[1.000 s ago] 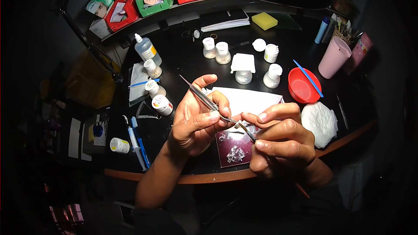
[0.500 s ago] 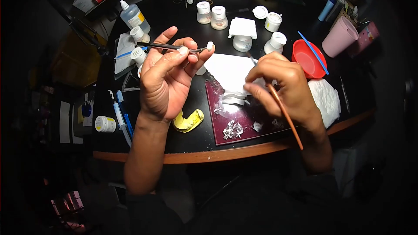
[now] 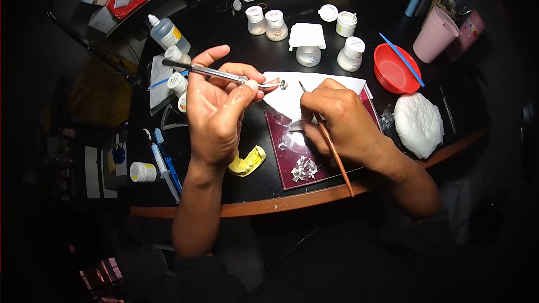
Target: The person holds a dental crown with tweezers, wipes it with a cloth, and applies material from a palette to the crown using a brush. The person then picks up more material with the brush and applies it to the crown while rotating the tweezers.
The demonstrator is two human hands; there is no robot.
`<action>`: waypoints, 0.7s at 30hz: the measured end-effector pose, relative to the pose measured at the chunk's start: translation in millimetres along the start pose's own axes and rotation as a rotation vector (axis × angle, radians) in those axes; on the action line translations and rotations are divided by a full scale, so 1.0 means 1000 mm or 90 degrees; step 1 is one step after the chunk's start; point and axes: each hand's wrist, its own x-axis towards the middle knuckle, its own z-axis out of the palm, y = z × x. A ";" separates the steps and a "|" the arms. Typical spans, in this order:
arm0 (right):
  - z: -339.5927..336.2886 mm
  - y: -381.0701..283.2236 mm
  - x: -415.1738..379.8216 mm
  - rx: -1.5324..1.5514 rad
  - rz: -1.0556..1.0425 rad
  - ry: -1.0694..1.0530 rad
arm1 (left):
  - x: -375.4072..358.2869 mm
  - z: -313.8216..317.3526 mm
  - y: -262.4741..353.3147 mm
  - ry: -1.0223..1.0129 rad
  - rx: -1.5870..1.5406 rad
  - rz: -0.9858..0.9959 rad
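Note:
My left hand [image 3: 216, 115] grips metal tweezers [image 3: 213, 72] that hold a small white tooth crown [image 3: 283, 84] at their tip, raised above the desk. My right hand [image 3: 337, 118] holds a thin brown-handled brush [image 3: 336, 154]; its tip points up toward the crown, a short gap away. Below the hands lies a dark red mixing slab [image 3: 314, 154] with white powder clumps, and a white tissue [image 3: 295, 92] lies at its far edge. A yellow dental model [image 3: 248, 161] lies on the black desk beside my left wrist.
Several small white jars [image 3: 351, 53] stand at the back, with a red bowl [image 3: 393, 70] and blue stick, a pink cup [image 3: 435, 33], a white wad [image 3: 418, 123], a squeeze bottle [image 3: 167, 33] and syringes [image 3: 165, 165] at left. The wooden desk edge [image 3: 281, 205] runs in front.
Both hands came apart from the joined position one second ago. Since half a second ago my left hand lowered the tweezers slightly and my right hand moved the brush tip toward the crown.

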 end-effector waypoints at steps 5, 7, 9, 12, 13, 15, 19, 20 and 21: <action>-0.010 -0.007 0.003 0.081 0.056 0.130 | -0.002 0.005 0.000 -0.035 0.092 0.063; -0.010 -0.007 0.003 0.099 0.062 0.174 | -0.004 0.007 0.000 -0.056 0.148 0.115; -0.009 -0.007 0.003 0.116 0.082 0.212 | -0.005 0.012 -0.002 -0.062 0.180 0.157; -0.009 -0.010 0.004 0.147 0.105 0.261 | -0.007 0.016 -0.003 -0.064 0.233 0.162; -0.010 -0.011 0.004 0.141 0.105 0.267 | -0.008 0.016 -0.003 -0.066 0.253 0.167; -0.011 -0.011 0.004 0.127 0.105 0.277 | -0.008 0.016 -0.006 -0.069 0.259 0.178; -0.010 -0.010 0.005 0.114 0.096 0.278 | -0.008 0.016 -0.006 -0.075 0.251 0.178; -0.010 -0.010 0.006 0.115 0.095 0.280 | -0.008 0.016 -0.007 -0.077 0.247 0.180; -0.010 -0.010 0.005 0.117 0.093 0.282 | -0.008 0.016 -0.008 -0.078 0.246 0.179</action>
